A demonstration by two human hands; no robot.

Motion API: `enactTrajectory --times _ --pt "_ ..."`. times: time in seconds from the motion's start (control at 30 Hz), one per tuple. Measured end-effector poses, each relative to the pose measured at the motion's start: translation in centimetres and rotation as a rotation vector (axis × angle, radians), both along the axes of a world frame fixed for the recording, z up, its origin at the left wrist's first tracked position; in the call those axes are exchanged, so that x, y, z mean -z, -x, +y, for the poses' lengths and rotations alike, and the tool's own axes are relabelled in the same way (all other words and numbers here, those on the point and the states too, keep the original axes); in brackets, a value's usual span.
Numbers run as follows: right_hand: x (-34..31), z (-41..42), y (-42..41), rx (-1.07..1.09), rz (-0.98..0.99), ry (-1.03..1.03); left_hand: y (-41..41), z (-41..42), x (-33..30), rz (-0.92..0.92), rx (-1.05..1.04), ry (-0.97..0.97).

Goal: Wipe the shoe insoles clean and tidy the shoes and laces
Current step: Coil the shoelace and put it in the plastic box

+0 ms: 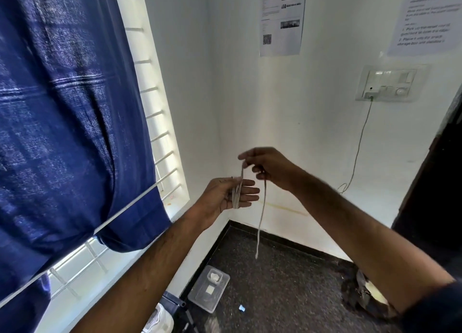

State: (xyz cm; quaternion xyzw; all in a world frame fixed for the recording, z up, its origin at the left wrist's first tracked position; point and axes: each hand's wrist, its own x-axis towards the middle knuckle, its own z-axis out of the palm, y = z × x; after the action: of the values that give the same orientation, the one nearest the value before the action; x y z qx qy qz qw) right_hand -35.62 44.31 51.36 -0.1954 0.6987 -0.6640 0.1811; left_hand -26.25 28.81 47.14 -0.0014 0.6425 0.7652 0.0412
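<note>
Your right hand (268, 166) pinches the white shoelace (261, 207) between thumb and fingertips, lifted above the left to feed another turn. Your left hand (231, 195) lies flat with fingers straight, acting as a spool; several loops sit wound across those fingers, touching them. The free tail hangs down toward the dark floor (287, 282), kept clear, in my judgement, to avoid tangling. On the near floor a clear plastic box (208, 291) sits by the wall. A dark shoe-like shape (365, 295) at far right is partly hidden behind your forearm; I cannot identify it firmly.

Bare forearms; dark navy sleeve (435, 307) at right upper arm.
</note>
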Motion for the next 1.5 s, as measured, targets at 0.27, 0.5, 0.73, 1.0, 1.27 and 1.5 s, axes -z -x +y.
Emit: enactTrajectory --times 0.27,0.5,0.73,1.0,1.27,1.5 --pt "2.7 -0.8 -6.3 -0.169 -0.028 0.167 1.4 -0.5 -1.1 0.085 -0.223 -0.163" --pt "8.7 1.1 -4.6 -0.109 -0.351 0.099 1.3 -0.6 -1.5 0.171 -0.117 -0.158" --pt "1.4 0.7 1.1 0.024 -0.149 0.056 0.5 0.5 -1.6 0.159 -0.033 -0.006" --pt "-3.0 -0.4 -3.8 -0.081 0.089 0.143 0.8 0.5 -1.8 0.111 -0.122 -0.099" --pt "7.3 0.4 -8.5 -0.203 -0.33 0.179 0.6 -0.4 -1.5 0.167 -0.138 -0.229" --pt "5.4 0.8 -4.3 -0.05 -0.216 0.082 -1.7 -0.7 -0.6 0.173 -0.136 -0.114"
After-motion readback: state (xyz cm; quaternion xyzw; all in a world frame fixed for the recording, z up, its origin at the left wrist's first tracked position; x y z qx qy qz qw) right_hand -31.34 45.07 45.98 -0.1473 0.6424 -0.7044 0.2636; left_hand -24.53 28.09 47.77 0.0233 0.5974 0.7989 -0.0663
